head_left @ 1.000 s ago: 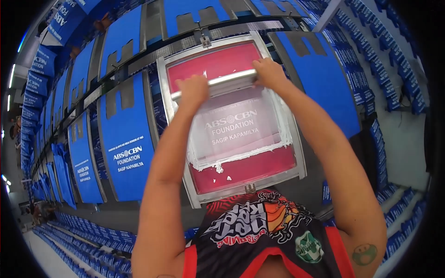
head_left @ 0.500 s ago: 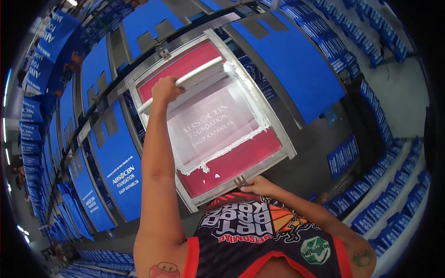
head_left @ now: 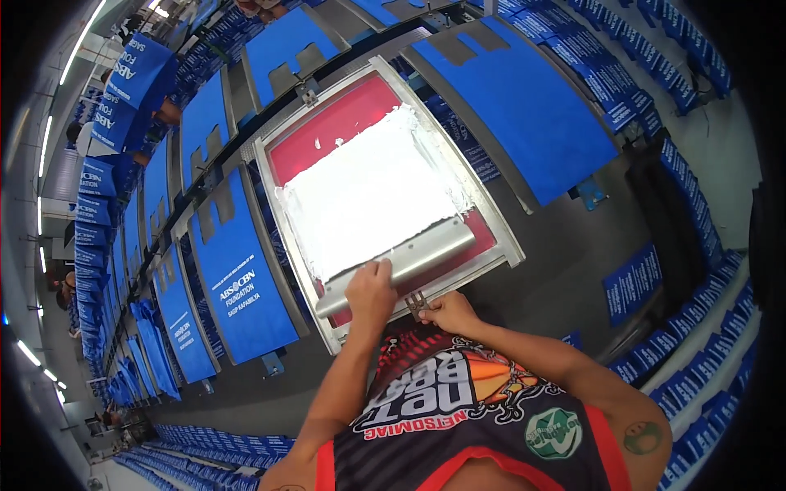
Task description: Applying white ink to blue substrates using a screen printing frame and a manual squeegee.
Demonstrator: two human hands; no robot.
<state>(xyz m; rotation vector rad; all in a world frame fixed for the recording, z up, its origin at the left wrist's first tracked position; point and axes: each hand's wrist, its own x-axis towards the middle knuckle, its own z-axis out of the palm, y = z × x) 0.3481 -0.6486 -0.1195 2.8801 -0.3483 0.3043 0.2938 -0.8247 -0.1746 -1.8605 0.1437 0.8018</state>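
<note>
A silkscreen frame (head_left: 503, 254) with silvery edges and red mesh (head_left: 332, 124) lies in front of me. Thick white ink (head_left: 368, 196) covers most of the mesh's middle. My left hand (head_left: 371, 290) is closed around the long, silvery squeegee (head_left: 430, 254), which rests across the near part of the screen. At the frame's near edge, my right hand (head_left: 450, 313) pinches a small pronged metal bracket (head_left: 416, 304). The squeegee's blade edge is hidden beneath its holder.
Blue bag panels lie on boards to the left, one a printed panel (head_left: 237, 270), and a plain blue panel (head_left: 516, 106) lies at right. Racks of printed blue bags (head_left: 696, 327) fill the right side. A person's arm (head_left: 169, 112) shows at the far left.
My left hand has drawn the squeegee from the far part of the screen toward me. White ink now covers the lettering. My right hand stays at the near bracket.
</note>
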